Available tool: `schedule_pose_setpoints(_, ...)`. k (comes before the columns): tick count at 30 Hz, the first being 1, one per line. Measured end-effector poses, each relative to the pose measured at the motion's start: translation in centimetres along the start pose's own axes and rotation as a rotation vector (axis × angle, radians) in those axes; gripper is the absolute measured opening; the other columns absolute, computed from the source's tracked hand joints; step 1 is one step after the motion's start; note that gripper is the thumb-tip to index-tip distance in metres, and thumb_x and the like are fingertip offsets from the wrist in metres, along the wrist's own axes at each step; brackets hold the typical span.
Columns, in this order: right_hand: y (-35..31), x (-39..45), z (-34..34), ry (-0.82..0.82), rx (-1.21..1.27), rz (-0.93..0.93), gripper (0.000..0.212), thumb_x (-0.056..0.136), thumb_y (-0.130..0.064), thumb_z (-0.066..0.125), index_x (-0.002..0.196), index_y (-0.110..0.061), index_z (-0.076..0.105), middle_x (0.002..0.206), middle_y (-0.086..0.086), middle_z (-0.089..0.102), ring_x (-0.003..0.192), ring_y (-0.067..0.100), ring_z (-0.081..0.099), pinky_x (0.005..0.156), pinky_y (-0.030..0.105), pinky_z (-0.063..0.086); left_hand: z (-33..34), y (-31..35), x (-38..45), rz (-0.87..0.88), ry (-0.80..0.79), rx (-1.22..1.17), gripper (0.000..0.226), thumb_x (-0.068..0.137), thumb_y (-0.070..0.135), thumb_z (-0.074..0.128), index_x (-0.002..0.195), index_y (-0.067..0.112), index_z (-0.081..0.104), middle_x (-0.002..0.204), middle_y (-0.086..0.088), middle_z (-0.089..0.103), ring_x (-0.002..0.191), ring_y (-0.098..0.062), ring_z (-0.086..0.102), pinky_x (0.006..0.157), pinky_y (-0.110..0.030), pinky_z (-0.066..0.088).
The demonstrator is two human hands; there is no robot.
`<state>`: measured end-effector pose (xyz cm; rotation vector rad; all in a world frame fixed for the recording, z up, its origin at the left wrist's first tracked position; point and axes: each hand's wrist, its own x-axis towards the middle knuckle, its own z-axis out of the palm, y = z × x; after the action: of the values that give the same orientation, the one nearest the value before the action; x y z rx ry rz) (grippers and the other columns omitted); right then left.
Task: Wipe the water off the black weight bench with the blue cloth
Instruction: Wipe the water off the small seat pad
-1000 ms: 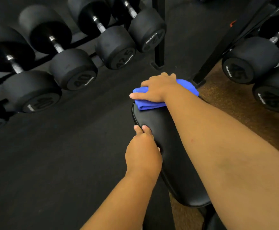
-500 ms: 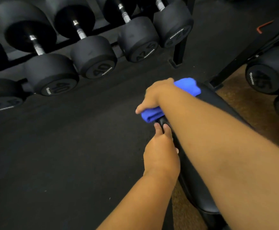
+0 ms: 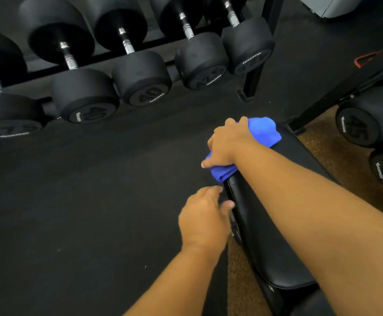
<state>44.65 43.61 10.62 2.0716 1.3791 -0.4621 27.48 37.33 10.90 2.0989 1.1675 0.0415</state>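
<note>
While the right hand (image 3: 228, 142) presses its grip, fingers curled, over the blue cloth (image 3: 263, 131) at the weight bench's (image 3: 274, 224) far left edge, unwiped pad runs lengthwise toward the person; the left hand (image 3: 205, 221) hovers loosely open beside the rim.

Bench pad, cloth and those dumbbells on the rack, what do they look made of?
Bench: seemingly vinyl or leather-like upholstery, smooth with a soft sheen and a seam along its edge. Cloth: soft fabric, perhaps microfiber, matte and bunched in folds. Dumbbells: matte black heads, probably rubber-coated, with shiny metal handles.
</note>
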Motion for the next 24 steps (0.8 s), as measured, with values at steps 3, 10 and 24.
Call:
schedule_pose_setpoints(3,-1.0,-2.1,1.3,0.110,-0.092,-0.104,0.049,0.079,-0.058,0.048,0.121,-0.038,0.059,0.124,-0.003,0.047,0.123,0.033,0.031,0.109,0.063,0.015,-1.3,-2.0,-0.5,-0.027,0.144,-0.114,0.023,0.094,0.024,0.050,0.114,0.026,0.061,0.112,0.012,0.063,0.104,-0.013,0.058,0.084,-0.023,0.041)
schedule_pose_setpoints(10,-3.5,-9.6,7.0,0.184,-0.062,-0.193,0.048,0.081,-0.038,0.051,0.126,-0.025,0.061,0.146,0.000,0.035,0.145,0.040,-0.017,0.110,0.068,-0.008,-3.2,-3.5,-0.5,-0.027,0.065,-0.192,0.040,0.095,0.009,0.045,0.129,0.026,0.052,0.146,0.010,0.039,0.130,-0.010,0.042,0.101,-0.022,0.035)
schedule_pose_setpoints(24,-4.2,-14.6,10.4,0.173,0.010,-0.240,0.053,0.074,-0.039,0.058,0.122,-0.019,0.065,0.152,0.001,0.035,0.147,0.036,-0.009,0.112,0.064,-0.012,-2.9,-3.7,-2.8,-0.179,-0.047,-0.238,0.050,0.098,0.014,0.040,0.145,0.029,0.031,0.158,0.011,0.017,0.145,-0.013,0.020,0.118,-0.041,0.022)
